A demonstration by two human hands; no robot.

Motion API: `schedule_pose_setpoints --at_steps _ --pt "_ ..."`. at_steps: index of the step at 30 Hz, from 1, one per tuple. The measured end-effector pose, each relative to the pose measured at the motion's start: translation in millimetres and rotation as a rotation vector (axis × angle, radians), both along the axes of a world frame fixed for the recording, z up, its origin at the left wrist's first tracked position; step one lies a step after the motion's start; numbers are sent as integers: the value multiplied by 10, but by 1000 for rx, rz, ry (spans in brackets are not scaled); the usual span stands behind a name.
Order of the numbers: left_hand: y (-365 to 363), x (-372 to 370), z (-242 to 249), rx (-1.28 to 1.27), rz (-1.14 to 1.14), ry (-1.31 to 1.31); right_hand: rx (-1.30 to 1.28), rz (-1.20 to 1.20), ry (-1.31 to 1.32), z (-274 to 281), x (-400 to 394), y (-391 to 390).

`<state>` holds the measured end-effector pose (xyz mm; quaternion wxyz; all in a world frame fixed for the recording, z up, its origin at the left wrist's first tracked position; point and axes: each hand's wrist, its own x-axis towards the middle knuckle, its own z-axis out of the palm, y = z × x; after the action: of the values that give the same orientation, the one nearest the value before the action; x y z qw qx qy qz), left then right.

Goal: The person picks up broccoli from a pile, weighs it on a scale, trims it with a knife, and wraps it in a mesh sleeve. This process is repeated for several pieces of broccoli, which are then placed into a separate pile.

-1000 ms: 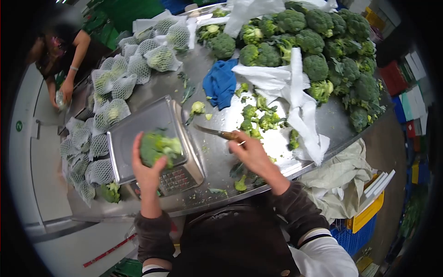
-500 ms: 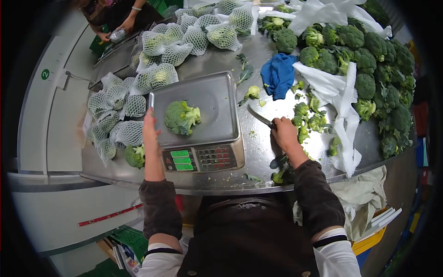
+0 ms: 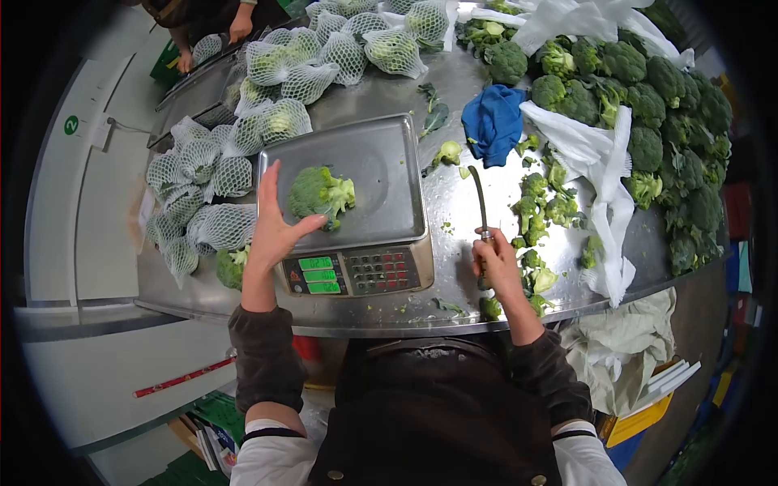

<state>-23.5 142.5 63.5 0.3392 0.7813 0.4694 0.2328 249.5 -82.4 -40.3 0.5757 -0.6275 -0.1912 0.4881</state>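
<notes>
On the scale's metal pan (image 3: 379, 174) rests a trimmed broccoli head (image 3: 312, 196), stalk pointing right. My left hand (image 3: 277, 231) is at its lower left side, fingers and thumb spread, with the thumb tip at or very near the floret. Below the pan, the scale's green display (image 3: 320, 276) is lit. My right hand (image 3: 501, 267) grips the handle of a curved knife (image 3: 481, 198), whose blade points away from me. Broccoli trimmings (image 3: 535, 202) lie right of the knife. Another broccoli head (image 3: 230, 267) sits left of the scale, partly behind my left wrist.
Net-wrapped broccoli (image 3: 275, 121) covers the left and back of the steel table. Loose broccoli heads (image 3: 640, 105) are heaped at the right beside white netting (image 3: 604, 202). A blue cloth (image 3: 493, 121) lies behind the knife. Another person's hand (image 3: 241, 28) is at the far left.
My left hand has turned, bringing its thumb across to the broccoli head. The knife has swung from a slanted position to nearly upright in view. The scale's display digits have changed.
</notes>
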Motion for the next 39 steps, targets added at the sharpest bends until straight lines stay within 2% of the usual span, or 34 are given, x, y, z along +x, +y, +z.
schedule_pose_setpoints --at_steps 2,3,5,6,7,8,9,10,11,13,15,16,17,18,21,28,30,31,32,33,34,36,38,39 --pt "43 88 -93 267 -133 185 42 -8 11 37 -70 -29" --pt "22 173 -135 300 -148 180 43 -15 12 62 -112 -37" --pt "62 241 -198 244 -146 171 35 37 -221 119 -191 -41" --pt "83 281 -212 186 -139 162 40 27 -221 139 -221 -43" --pt "49 310 -217 195 -47 103 44 96 -320 159 -241 -44" --pt "5 340 -230 201 -61 102 46 162 -420 193 -258 -37" --pt "-49 373 -248 -179 33 -220 30 186 -397 351 -285 -29" --pt "-123 416 -267 -568 128 -531 5 207 -495 507 -317 -22" --pt "-300 537 -172 -691 156 -647 50 234 -573 646 -336 -19" --pt "-565 679 -186 -793 113 -686 79 256 -651 787 -342 -7" --pt "-740 802 -165 -897 70 -730 281 300 -823 835 -289 7" --pt "-809 855 -127 -1079 33 -722 271 293 -826 814 -235 -12" --pt "-871 903 -105 -1259 -3 -709 260 323 -941 769 -184 -31" --pt "-926 956 -105 -1265 -7 -704 249 353 -1054 731 -138 -49" --pt "-1064 1111 -98 -1344 14 -653 236 328 -1119 710 -9 -133" --pt "-1252 1393 -71 -1381 -37 -547 124 351 -1139 523 335 -356" --pt "-1316 1496 -55 -1260 17 -569 36 333 -1039 438 458 -460" --pt "-1297 1487 32 -1263 13 -564 -213 317 -825 289 633 -581" --pt "-1216 1482 156 -1081 -74 -621 -362 291 -830 237 810 -745" --pt "-1197 1480 203 -893 -133 -688 -385 328 -874 237 919 -817" --pt "-1237 1421 192 -896 -111 -671 -412 368 -883 237 833 -913" --pt "-1107 1546 109 -646 -110 -440 -326 343 -872 303 779 -868" --pt "-1103 1561 45 -644 -148 -450 -266 322 -862 545 732 -807" --pt "-1126 1571 70 -628 -182 -426 -145 365 -861 686 729 -769"
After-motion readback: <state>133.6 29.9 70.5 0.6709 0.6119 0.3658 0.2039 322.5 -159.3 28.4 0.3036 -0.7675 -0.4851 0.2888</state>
